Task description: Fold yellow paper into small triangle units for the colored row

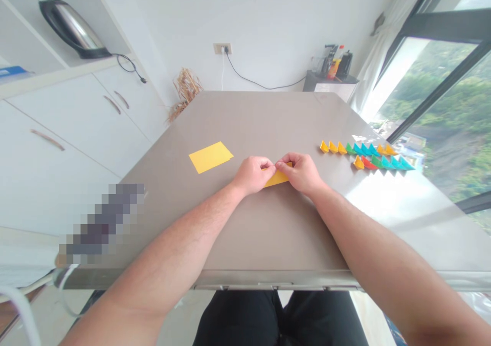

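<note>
A sheet of yellow paper (277,178) lies at the middle of the table between my two hands. My left hand (253,174) pinches its left part, with thumb and fingertips together. At its top right, my right hand (299,172) grips the paper in the same way, and the fingertips of both hands nearly meet. Part of the sheet is hidden under the hands, so I cannot tell how it is folded. Left of my hands lies a small stack of yellow paper sheets (210,157).
Two rows of small folded paper pieces (362,149) in yellow, green, blue and red stand at the table's right. A pixelated dark object (103,223) is at the left edge of the grey-brown table (268,233). A kettle (74,28) stands on the left shelf.
</note>
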A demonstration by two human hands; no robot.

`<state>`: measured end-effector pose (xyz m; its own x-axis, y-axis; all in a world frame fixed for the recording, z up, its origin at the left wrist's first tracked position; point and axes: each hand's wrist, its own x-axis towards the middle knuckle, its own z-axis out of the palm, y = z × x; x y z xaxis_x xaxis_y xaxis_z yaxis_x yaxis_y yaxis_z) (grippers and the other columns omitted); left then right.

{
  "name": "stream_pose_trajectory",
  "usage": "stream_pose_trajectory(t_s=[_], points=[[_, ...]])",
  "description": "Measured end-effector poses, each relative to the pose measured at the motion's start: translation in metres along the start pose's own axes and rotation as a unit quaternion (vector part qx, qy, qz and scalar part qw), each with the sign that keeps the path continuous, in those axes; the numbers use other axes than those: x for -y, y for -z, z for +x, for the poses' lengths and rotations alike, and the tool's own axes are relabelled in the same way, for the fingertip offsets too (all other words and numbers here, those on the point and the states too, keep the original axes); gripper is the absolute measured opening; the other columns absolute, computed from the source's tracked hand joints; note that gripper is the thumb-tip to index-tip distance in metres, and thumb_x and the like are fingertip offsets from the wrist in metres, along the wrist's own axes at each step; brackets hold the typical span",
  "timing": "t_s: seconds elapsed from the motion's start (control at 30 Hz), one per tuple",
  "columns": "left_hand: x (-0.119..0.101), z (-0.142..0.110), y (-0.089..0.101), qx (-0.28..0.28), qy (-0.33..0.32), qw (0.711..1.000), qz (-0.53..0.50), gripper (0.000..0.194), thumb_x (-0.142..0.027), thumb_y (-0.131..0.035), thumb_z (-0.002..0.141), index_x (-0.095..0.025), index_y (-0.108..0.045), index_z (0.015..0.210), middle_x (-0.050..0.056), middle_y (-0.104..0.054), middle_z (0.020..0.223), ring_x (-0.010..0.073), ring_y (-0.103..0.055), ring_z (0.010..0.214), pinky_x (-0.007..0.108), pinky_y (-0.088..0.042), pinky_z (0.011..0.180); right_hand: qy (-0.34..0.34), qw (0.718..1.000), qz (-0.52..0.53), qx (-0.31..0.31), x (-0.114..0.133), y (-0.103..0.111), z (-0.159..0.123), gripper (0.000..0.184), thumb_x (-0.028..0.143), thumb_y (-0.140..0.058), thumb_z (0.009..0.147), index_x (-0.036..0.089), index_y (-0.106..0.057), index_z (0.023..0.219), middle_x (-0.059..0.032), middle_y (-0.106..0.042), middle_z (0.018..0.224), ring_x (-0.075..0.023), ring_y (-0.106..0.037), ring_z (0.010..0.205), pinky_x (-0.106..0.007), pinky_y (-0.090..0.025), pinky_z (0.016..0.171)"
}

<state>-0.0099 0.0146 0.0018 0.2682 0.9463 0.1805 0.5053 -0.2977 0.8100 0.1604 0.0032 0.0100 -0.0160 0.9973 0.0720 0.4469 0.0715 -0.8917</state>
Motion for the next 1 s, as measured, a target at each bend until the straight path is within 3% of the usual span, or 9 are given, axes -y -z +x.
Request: stream_pose_trajectory(t_s=[0.23,0.5,0.73,1.0], points=[[0.001,0.000,0.004,-0.031,-0.011,0.999,-0.013,0.021,-0.033,-0.062,0.083,-0.020,-0.068,0.069,0.001,-0.071,0.071,0.0158,-0.061,0.067,0.028,-0.046,0.066,0.003,0.999,0.022,-0.031,-0.002,0.001,0.000,0.020,0.039,-0.065,0.075,0.020,-0.066,0.072,0.0014,-0.059,0.065,-0.0126,-0.045,0.058,-0.028,-0.035,0.055],[0.005,0.002,0.007,-0.046,0.006,0.999,0.007,0.020,-0.037,-0.066,0.082,-0.020,-0.072,0.072,0.003,-0.075,0.077,0.0188,-0.067,0.074,0.030,-0.049,0.070,-0.025,0.997,0.068,-0.021,-0.012,0.005,0.005,0.026,0.044,-0.073,0.071,0.019,-0.071,0.075,0.0017,-0.061,0.064,-0.0124,-0.047,0.057,-0.028,-0.033,0.053],[0.012,0.005,0.011,-0.076,0.048,0.993,-0.073,0.022,-0.038,-0.066,0.082,-0.019,-0.077,0.082,0.004,-0.075,0.075,0.0162,-0.063,0.062,0.029,-0.048,0.060,-0.013,0.994,0.091,-0.060,-0.013,0.011,0.010,0.027,0.044,-0.076,0.069,0.017,-0.073,0.073,0.0006,-0.064,0.064,-0.0129,-0.051,0.060,-0.027,-0.038,0.056],[0.012,0.008,0.017,-0.107,0.068,0.981,-0.146,0.015,-0.030,-0.071,0.077,-0.017,-0.077,0.082,0.004,-0.075,0.074,0.0165,-0.066,0.065,0.029,-0.055,0.066,-0.007,0.992,0.105,-0.074,-0.014,0.011,0.012,0.029,0.045,-0.078,0.068,0.017,-0.076,0.075,-0.0014,-0.068,0.069,-0.0152,-0.057,0.066,-0.028,-0.043,0.059]])
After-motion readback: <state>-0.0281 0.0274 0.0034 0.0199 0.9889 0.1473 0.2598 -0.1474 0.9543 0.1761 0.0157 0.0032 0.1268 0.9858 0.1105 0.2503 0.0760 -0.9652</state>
